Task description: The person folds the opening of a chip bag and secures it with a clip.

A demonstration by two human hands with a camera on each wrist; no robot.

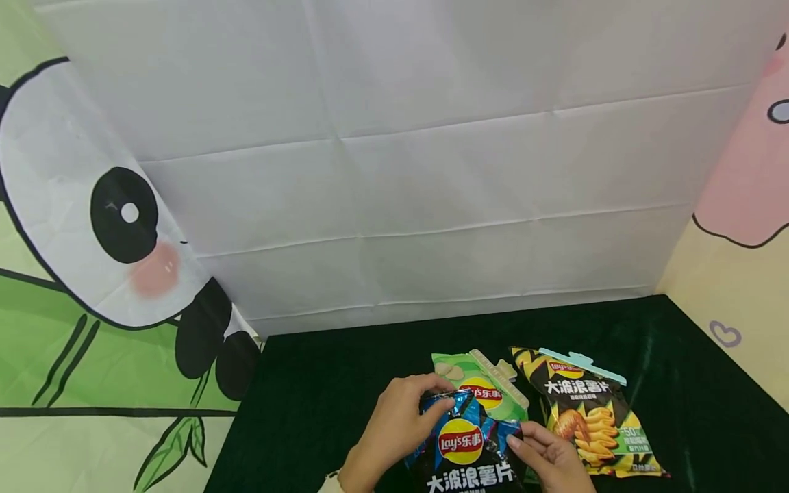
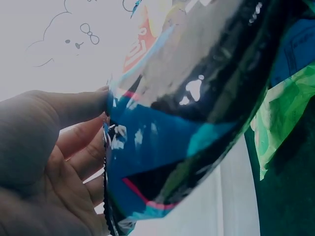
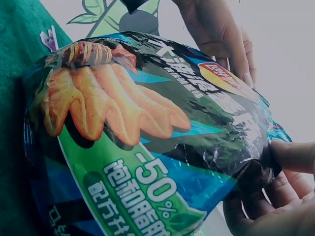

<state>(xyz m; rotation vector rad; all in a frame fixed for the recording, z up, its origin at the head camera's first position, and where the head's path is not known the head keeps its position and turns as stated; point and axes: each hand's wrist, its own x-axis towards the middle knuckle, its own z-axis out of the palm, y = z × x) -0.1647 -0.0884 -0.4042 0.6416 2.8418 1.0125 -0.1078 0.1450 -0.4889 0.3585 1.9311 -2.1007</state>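
A blue and black Lay's potato chip bag (image 1: 461, 441) is upright in front of me, held by both hands at its top edge. My left hand (image 1: 399, 419) pinches the upper left; in the left wrist view its thumb (image 2: 83, 105) presses on the crimped edge. My right hand (image 1: 548, 457) pinches the upper right corner, which is bunched between thumb (image 3: 293, 153) and fingers in the right wrist view. The bag's front shows wavy chips and a green label. No clip shows on its top edge.
Behind it lies a green Lay's bag (image 1: 453, 370) with a cream sealing clip (image 1: 498, 378) across its end. To the right, a black and yellow chip bag (image 1: 594, 418) has a light blue clip (image 1: 582, 365). A small purple object (image 3: 49, 39) stands on the dark green cloth (image 1: 333, 370).
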